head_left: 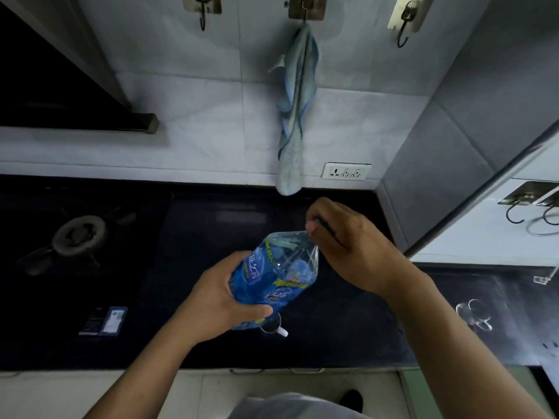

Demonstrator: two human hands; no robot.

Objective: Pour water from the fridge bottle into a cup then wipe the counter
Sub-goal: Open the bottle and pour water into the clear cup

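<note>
A clear plastic bottle [272, 273] with a blue label hangs above the dark counter [332, 334], tilted with its neck pointing away to the right. My left hand [217, 300] grips its labelled body from the left. My right hand [348, 243] is closed over the neck and cap end, which it hides. Under the bottle's lower end, a clear glass cup [272, 325] with a handle stands on the counter, mostly hidden. A pale blue cloth [295, 116] hangs from a wall hook above the counter's back edge.
A gas hob with a burner [80, 234] lies to the left. A socket [346, 170] sits low on the back wall. More clear glassware [473, 313] stands on the counter at right. A grey wall and shelf edge [484, 189] close off the right side.
</note>
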